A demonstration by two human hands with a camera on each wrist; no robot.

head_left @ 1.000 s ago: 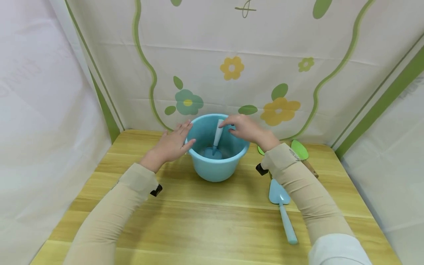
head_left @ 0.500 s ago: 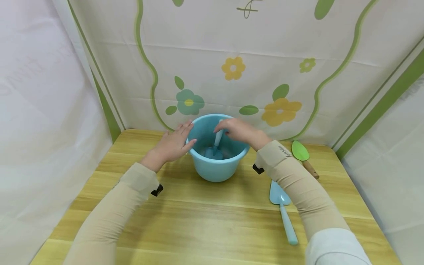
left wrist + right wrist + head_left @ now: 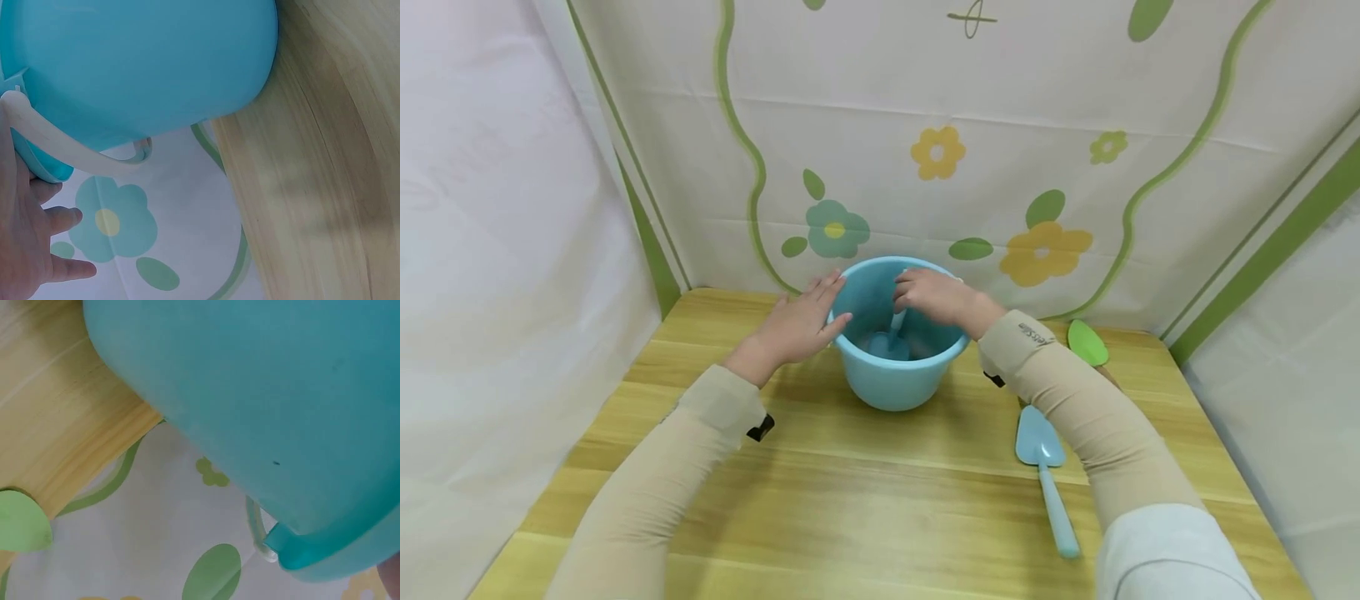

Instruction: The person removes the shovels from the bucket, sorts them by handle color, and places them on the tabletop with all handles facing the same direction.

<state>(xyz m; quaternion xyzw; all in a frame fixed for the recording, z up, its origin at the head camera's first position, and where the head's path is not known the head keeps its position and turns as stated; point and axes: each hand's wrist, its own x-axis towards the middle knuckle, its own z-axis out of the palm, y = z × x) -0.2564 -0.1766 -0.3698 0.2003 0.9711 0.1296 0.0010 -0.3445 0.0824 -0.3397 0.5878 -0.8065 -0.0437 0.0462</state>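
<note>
A light-blue plastic bucket (image 3: 895, 383) stands upright near the table's back edge. Inside it a small shovel leans, its blue blade (image 3: 887, 346) at the bottom and its pale handle (image 3: 898, 320) pointing up. My right hand (image 3: 936, 297) reaches over the rim and grips the handle's upper part with curled fingers, which hide it. On the left side of the rim rests my left hand (image 3: 797, 329), fingers spread and straight. In the left wrist view the bucket's white carrying handle (image 3: 65, 144) hangs along its side. The right wrist view shows mostly the bucket wall (image 3: 250, 412).
A blue pointed trowel (image 3: 1040, 437) lies on the wooden table (image 3: 850, 517) to the right, beside my right forearm. Behind it lies a green trowel (image 3: 1086, 342), its wooden handle partly hidden by the sleeve. A flower-printed cloth (image 3: 865, 150) hangs right behind the bucket.
My right hand has moved a little left and down and closed around the shovel's handle, which it earlier only touched or neared. The left hand stays on the rim.
</note>
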